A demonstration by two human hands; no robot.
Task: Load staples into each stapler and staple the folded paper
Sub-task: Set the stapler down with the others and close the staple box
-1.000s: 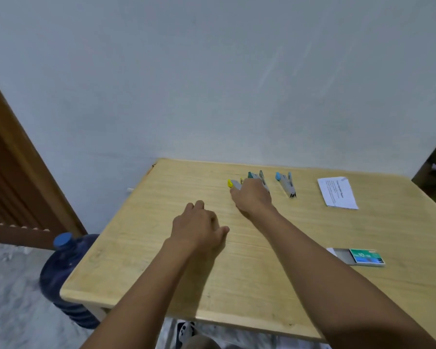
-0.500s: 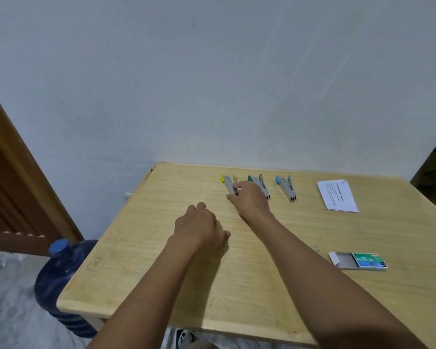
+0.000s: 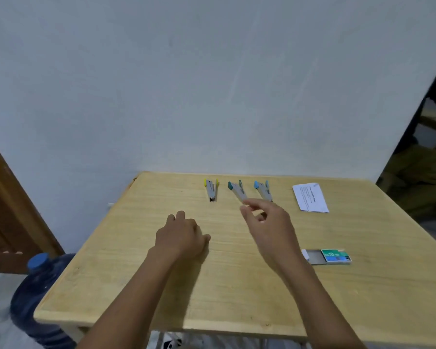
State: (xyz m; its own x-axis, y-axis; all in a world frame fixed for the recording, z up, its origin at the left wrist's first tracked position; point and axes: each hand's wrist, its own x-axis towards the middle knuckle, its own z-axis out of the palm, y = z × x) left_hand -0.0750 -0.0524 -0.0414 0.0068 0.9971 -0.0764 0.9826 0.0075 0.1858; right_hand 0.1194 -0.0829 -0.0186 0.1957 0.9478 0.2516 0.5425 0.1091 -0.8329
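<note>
Three staplers lie in a row at the back of the wooden table (image 3: 237, 298): a yellow stapler (image 3: 211, 190) on the left, a teal stapler (image 3: 237, 190) in the middle, a blue stapler (image 3: 261, 189) on the right. The folded paper (image 3: 311, 197) lies to their right. A green staple box (image 3: 330, 256), slid partly open, sits near the right side. My right hand (image 3: 267, 222) hovers just in front of the teal stapler, thumb and forefinger apart, holding nothing. My left hand (image 3: 181, 238) rests on the table with its fingers curled under, holding nothing.
The table stands against a white wall. A blue water jug (image 3: 35, 293) stands on the floor by the table's left front corner. A wooden door (image 3: 8, 210) is at the left. A dark opening shows at the far right.
My right hand has let go of the yellow stapler and moved right, lifting off the table toward the teal stapler. The left hand has stayed put. The camera tilted slightly.
</note>
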